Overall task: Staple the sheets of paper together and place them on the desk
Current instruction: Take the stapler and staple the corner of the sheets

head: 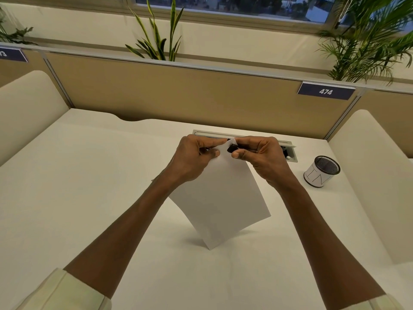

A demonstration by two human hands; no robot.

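Observation:
White sheets of paper (220, 202) hang in the air above the white desk (89, 198), their lower corner close to the desk top. My left hand (196, 157) pinches the sheets at their top corner between thumb and fingers. My right hand (261, 157) grips a small black stapler (232, 148), whose jaw sits on that same top corner. Most of the stapler is hidden inside my fingers.
A black mesh pen cup (321, 172) with a white paper label stands at the right. A grey cable tray (288, 151) is set into the desk behind my hands. Tan partitions enclose the desk at the back and both sides, with plants beyond.

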